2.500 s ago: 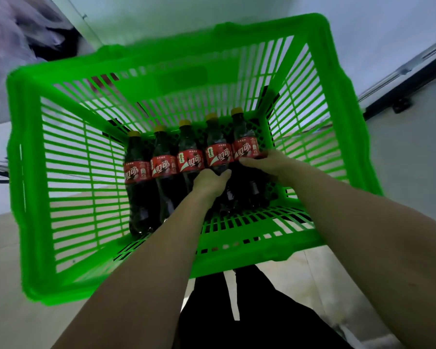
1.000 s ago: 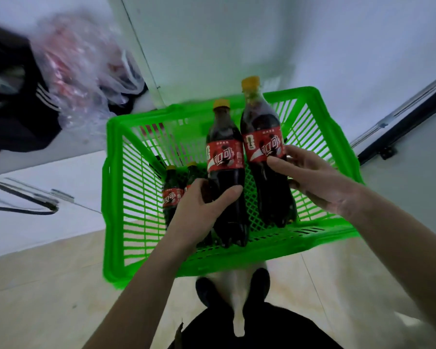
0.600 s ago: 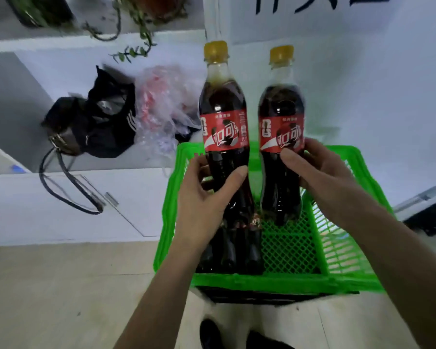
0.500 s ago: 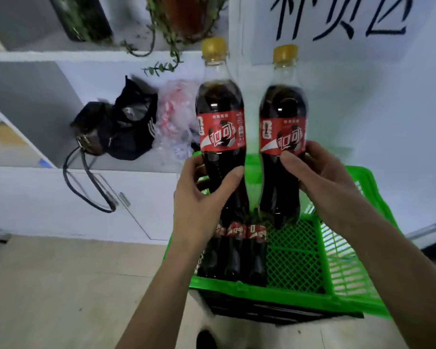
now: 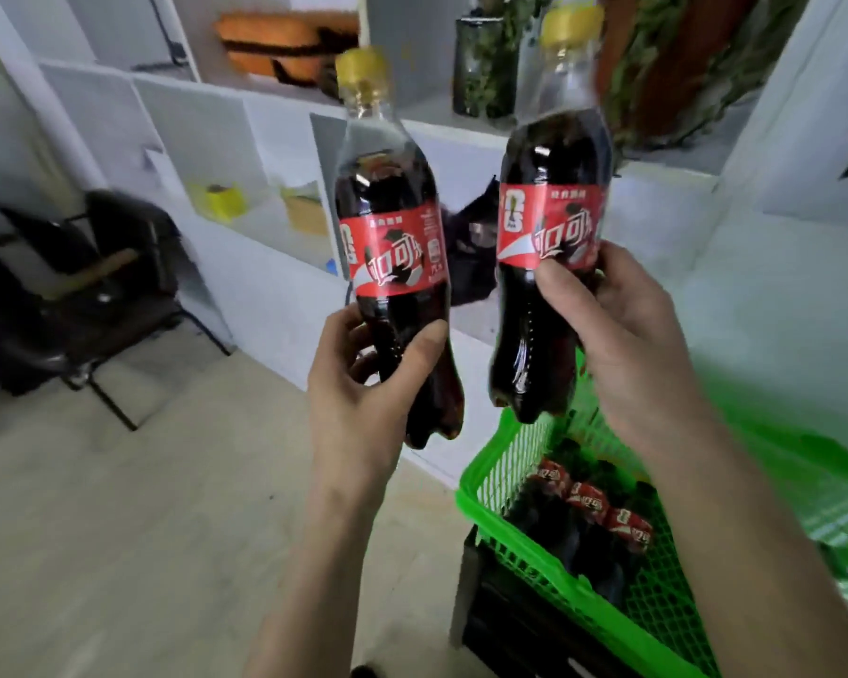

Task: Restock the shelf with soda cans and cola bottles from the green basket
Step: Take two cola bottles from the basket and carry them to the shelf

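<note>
- While blur smears much of the view, a dark chair (image 5: 69,286) stands at 9 o'clock, its legs on the pale floor (image 5: 133,521), which lies bare from the chair across to the arms.
- Behind it at 10 to 11 o'clock, the white shelf (image 5: 246,139) shows open cubbies; 2 yellow items (image 5: 216,200) sit in a lower one, and an orange bag (image 5: 275,39) lies in an upper one.
- At centre, the left hand (image 5: 363,398) wraps its thumb and fingers around the lower body of 1 cola bottle (image 5: 392,247), held upright with its yellow cap at 12 o'clock, clear of the shelf edge.
- Between the 2 raised bottles, a dark bag (image 5: 471,256) shows on the shelf behind.
- Just right of centre, the right hand (image 5: 627,349) grips a second cola bottle (image 5: 544,247) at the label's lower edge, tilted slightly, close beside the first without touching.
- At 1 o'clock, a dark vase of greenery (image 5: 481,66) stands on the shelf top.
- At 4 to 5 o'clock, the green basket (image 5: 520,530) sits below the right forearm, its near rim free; 3 more bottles (image 5: 593,506) lie or lean inside, which I cannot tell.
</note>
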